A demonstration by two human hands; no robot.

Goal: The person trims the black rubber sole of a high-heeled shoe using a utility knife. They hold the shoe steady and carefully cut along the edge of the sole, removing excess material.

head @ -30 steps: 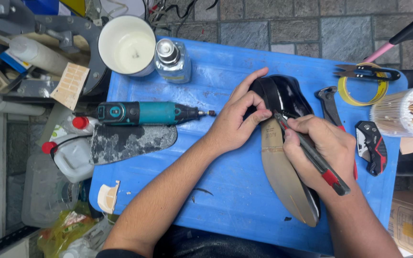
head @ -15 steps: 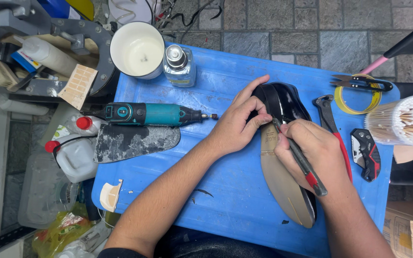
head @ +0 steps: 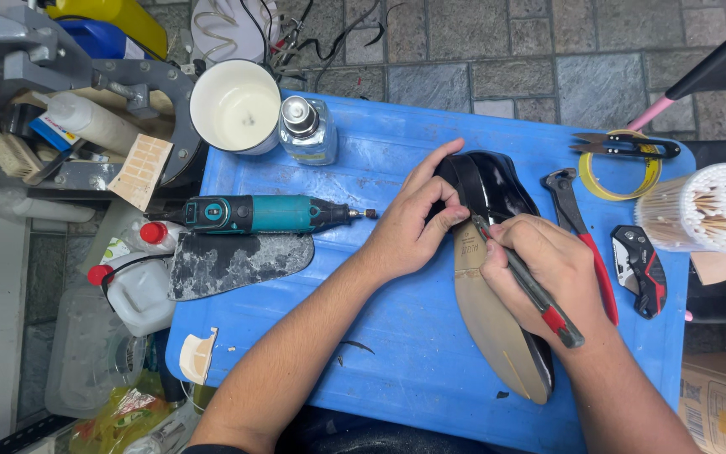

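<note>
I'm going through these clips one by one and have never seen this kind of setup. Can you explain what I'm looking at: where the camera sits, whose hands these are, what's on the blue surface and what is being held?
There is no machine here: a person works with two bare hands, and the one camera sits on their head, looking down. The left hand presses on a black shoe that lies sole-up on a blue table, its tan sole facing the camera. The right hand grips a slim hand tool with a grey and red handle, its tip at the sole near the heel. Around them lie a teal rotary tool, a grey worn sole piece, a white cup, a small glass bottle, red-handled pliers, a folding knife, small snips on a yellow tape roll and a bundle of white sticks.
</note>
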